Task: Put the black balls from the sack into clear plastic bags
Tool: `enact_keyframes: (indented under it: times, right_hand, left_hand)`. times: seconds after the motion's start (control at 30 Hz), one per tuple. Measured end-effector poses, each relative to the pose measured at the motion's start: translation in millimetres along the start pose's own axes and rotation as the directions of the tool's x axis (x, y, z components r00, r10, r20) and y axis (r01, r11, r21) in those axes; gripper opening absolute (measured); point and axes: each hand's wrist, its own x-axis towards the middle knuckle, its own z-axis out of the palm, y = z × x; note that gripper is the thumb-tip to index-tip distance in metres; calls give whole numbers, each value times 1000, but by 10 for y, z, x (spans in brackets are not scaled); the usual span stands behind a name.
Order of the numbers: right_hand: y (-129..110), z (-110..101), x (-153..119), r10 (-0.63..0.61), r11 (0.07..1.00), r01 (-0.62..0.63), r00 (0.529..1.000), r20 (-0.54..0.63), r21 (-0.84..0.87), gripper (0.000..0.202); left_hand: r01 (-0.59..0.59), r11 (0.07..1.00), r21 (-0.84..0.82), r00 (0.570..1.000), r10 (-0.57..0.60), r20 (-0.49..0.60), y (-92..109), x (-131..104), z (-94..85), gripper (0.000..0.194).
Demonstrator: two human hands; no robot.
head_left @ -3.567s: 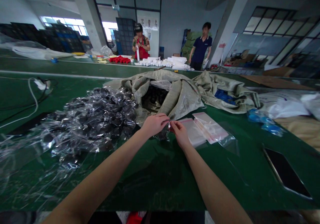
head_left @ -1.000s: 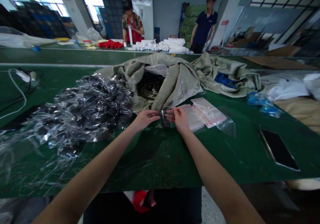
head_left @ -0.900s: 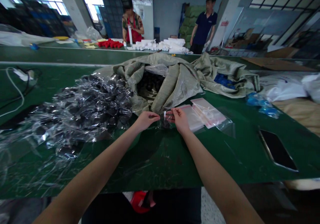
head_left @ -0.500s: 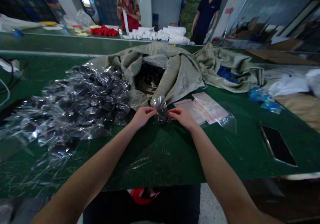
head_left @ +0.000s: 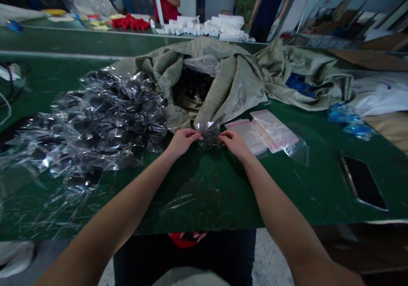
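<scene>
Between my hands is a small clear plastic bag (head_left: 208, 135) with a dark item inside; the item's kind is hard to make out. My left hand (head_left: 185, 141) pinches the bag's left edge between thumb and fingertips. At the opposite edge, my right hand (head_left: 234, 143) has its thumb and fingers pinched together on the plastic. Just behind the bag lies a woven sack (head_left: 236, 90), its mouth showing several dark round items (head_left: 194, 86). A large heap of dark items in clear bags (head_left: 111, 120) is left of my left hand. Flat clear bags (head_left: 255, 135) lie beside my right hand.
A phone (head_left: 364, 182) lies on the green table (head_left: 204, 201) at right. Blue bagged items (head_left: 350, 120) sit farther back, near a second sack (head_left: 318, 75). Across the far table are red pieces (head_left: 130, 22) and white pieces (head_left: 207, 26). Two people stand behind it.
The view has tilted down and shifted slightly left. The bag between my hands now looks wider and flatter, and my hands are a little farther apart, both still pinching.
</scene>
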Motion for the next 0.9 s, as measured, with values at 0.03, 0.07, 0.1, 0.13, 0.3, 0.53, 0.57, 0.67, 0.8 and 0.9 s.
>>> enact_keyframes:
  times: [0.03,0.07,0.1,0.13,0.3,0.53,0.57,0.67,0.8,0.9]
  right_hand:
    - [-1,8,0,-7,999,6,1000,9,43,10]
    - [-7,15,-2,-12,996,11,1000,16,93,12]
    - [-16,23,-4,-22,990,19,1000,20,141,16]
    - [-26,30,-6,-37,984,34,999,17,173,19]
    - [-17,43,28,-135,982,143,989,-63,128,18]
    - [61,12,89,-59,981,66,997,-43,183,18]
    - [51,18,81,-60,979,64,998,-29,194,23]
    - [9,40,47,-107,978,102,994,16,184,33]
    - [1,12,37,-164,982,163,986,3,92,22]
    - [37,-35,57,-143,986,144,990,-9,80,18]
  left_hand:
    - [-1,1000,8,1000,1,3,9,-9,3,29]
    - [-2,1000,13,1000,2,4,17,-17,6,29]
    - [-3,1000,15,1000,3,4,24,-25,9,29]
    - [-2,1000,15,1000,2,5,29,-31,12,29]
    - [8,1000,-9,1000,-8,27,40,-44,0,28]
    - [79,994,-79,997,-77,27,66,-55,-20,26]
    - [82,993,-82,996,-79,29,63,-58,-15,26]
    - [73,995,-71,997,-71,26,46,-62,-3,28]
    - [73,996,-59,997,-71,36,20,-48,-22,31]
    - [36,998,-43,999,-35,26,-9,-25,-39,33]
